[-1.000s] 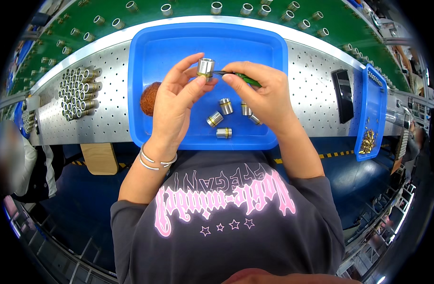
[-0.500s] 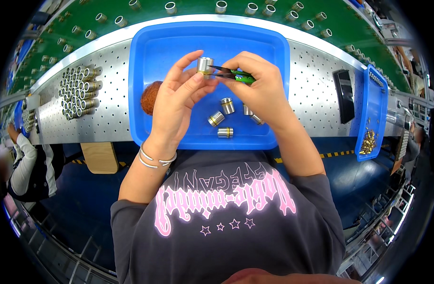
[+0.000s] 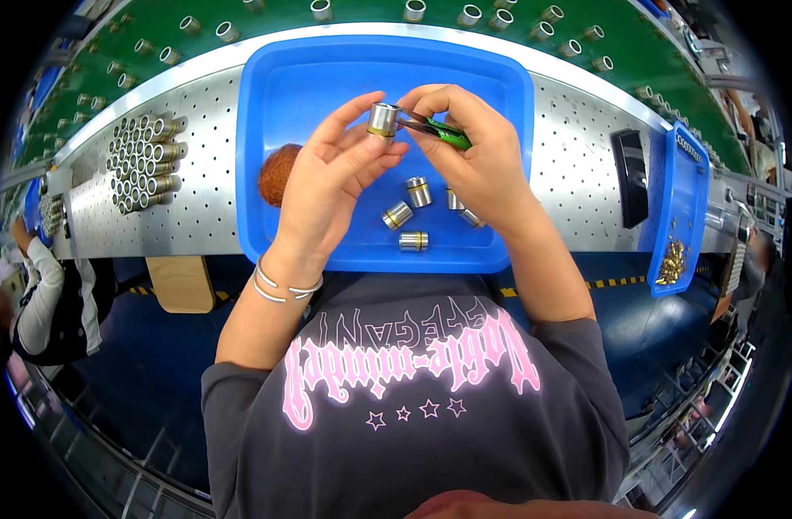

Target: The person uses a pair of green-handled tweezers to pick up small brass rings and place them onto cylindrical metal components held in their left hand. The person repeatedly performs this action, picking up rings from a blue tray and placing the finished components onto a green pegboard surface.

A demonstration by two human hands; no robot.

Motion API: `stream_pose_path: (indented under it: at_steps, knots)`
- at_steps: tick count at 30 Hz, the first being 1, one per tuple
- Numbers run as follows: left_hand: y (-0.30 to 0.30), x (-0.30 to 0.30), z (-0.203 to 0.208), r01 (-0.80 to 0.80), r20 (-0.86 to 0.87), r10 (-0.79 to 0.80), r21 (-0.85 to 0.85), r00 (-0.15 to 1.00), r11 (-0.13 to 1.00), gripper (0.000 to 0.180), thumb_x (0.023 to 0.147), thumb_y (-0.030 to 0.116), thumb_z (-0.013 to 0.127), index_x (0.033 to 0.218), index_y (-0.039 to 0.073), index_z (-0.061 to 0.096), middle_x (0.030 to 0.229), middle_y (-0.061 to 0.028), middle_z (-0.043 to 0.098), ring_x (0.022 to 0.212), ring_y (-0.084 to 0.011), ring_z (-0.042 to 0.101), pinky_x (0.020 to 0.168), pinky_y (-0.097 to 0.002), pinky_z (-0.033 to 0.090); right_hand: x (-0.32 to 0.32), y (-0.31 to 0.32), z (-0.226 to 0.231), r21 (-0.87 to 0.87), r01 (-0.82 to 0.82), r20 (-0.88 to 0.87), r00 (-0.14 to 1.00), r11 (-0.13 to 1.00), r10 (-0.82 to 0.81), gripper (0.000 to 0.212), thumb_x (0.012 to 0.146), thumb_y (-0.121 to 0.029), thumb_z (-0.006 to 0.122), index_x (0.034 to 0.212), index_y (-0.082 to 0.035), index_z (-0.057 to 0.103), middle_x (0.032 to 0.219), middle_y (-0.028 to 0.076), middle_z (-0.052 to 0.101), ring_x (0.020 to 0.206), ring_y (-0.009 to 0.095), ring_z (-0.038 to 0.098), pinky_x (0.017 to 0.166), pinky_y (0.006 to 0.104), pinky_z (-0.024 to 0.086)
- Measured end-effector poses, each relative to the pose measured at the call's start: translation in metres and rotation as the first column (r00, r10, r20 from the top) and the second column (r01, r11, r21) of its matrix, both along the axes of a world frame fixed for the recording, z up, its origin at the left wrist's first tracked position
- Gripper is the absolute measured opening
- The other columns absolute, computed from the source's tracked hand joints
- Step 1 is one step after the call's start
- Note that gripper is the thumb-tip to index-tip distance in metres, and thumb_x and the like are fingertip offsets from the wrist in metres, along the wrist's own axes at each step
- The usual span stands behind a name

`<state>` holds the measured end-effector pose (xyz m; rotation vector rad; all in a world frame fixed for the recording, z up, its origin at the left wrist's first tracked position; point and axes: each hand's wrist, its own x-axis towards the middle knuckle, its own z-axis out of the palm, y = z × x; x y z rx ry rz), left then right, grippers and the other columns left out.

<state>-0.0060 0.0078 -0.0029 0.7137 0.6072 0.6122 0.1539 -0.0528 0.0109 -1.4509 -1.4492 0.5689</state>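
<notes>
My left hand (image 3: 340,169) pinches a short silver metal sleeve (image 3: 382,119) with a brass-coloured band at its lower end, holding it upright over the blue tray. In my right hand (image 3: 478,138) is a small pair of green-handled pliers (image 3: 449,134). Their dark jaws reach left to the sleeve's right side; whether the tips touch it or go inside, I cannot tell. Below the hands, several more banded sleeves (image 3: 413,241) lie on the bottom of the tray (image 3: 256,233). Part of that group is hidden by my right hand.
A brown fibrous ball (image 3: 277,176) sits at the tray's left. Many sleeves (image 3: 145,164) stand grouped on the perforated metal table (image 3: 210,173). To the right are a black flat device (image 3: 629,177) and a smaller blue tray (image 3: 688,190) with brass pieces. More sleeves dot the green surface (image 3: 361,10) beyond.
The pliers' jaws were spread apart and now look closer together. My right fingers have shifted their hold on the handles. Sleeve and hands sit slightly further right in the picture.
</notes>
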Motion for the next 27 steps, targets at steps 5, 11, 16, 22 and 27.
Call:
stream_pose_path:
  at_steps: [5, 11, 16, 22, 27]
  knots:
    - [-0.002, 0.005, -0.003, 0.004, -0.066, 0.005, 0.142, 0.998, 0.99, 0.041, 0.087, 0.002, 0.055, 0.127, 0.0, 0.046, 0.107, -0.0116, 0.06, 0.089, -0.0154, 0.062, 0.082, -0.0254, 0.05, 0.0, 0.001, -0.005, 0.069, 0.014, 0.091, 0.996, 0.997, -0.021, 0.022, 0.07, -0.001, 0.063, 0.09, -0.003, 0.056, 0.09, 0.009, 0.062, 0.078, 0.026, 0.063, 0.064, 0.0308, 0.051]
    - [-0.006, 0.007, -0.004, 0.043, -0.135, -0.006, 0.274, 0.991, 0.961, 0.041, 0.089, 0.002, 0.05, 0.129, -0.003, 0.045, 0.103, -0.01, 0.061, 0.085, -0.0143, 0.062, 0.078, -0.0258, 0.05, 0.002, -0.002, -0.004, 0.141, 0.009, 0.206, 0.978, 0.99, -0.038, 0.024, 0.067, -0.002, 0.065, 0.09, -0.005, 0.056, 0.088, 0.008, 0.062, 0.074, 0.026, 0.063, 0.06, 0.0307, 0.05]
    - [-0.009, 0.006, -0.005, 0.058, -0.122, -0.019, 0.321, 0.992, 0.945, 0.04, 0.09, 0.004, 0.049, 0.129, -0.003, 0.044, 0.103, -0.0118, 0.061, 0.086, -0.0153, 0.062, 0.078, -0.0264, 0.05, 0.001, -0.007, 0.004, 0.091, 0.028, 0.136, 0.99, 0.995, -0.04, 0.023, 0.067, -0.002, 0.067, 0.089, -0.005, 0.058, 0.087, 0.008, 0.063, 0.074, 0.025, 0.063, 0.06, 0.0295, 0.05]
    - [-0.007, 0.004, 0.0, 0.079, -0.125, -0.044, 0.288, 0.991, 0.954, 0.039, 0.091, 0.007, 0.049, 0.129, -0.002, 0.044, 0.105, -0.0143, 0.061, 0.087, -0.017, 0.063, 0.08, -0.0271, 0.05, 0.011, -0.007, 0.003, 0.092, 0.132, 0.148, 0.978, 0.987, -0.145, 0.023, 0.071, -0.005, 0.068, 0.092, -0.005, 0.06, 0.086, 0.007, 0.064, 0.072, 0.023, 0.063, 0.062, 0.0292, 0.05]
    - [-0.006, 0.006, 0.004, -0.006, -0.101, 0.022, 0.158, 0.995, 0.987, 0.043, 0.091, 0.013, 0.054, 0.13, 0.001, 0.043, 0.108, -0.0142, 0.061, 0.093, -0.0178, 0.062, 0.081, -0.0271, 0.049, 0.007, -0.009, 0.011, 0.157, 0.157, 0.111, 0.978, 0.975, -0.175, 0.022, 0.073, -0.01, 0.07, 0.094, -0.007, 0.064, 0.08, 0.007, 0.064, 0.067, 0.021, 0.063, 0.058, 0.0281, 0.048]
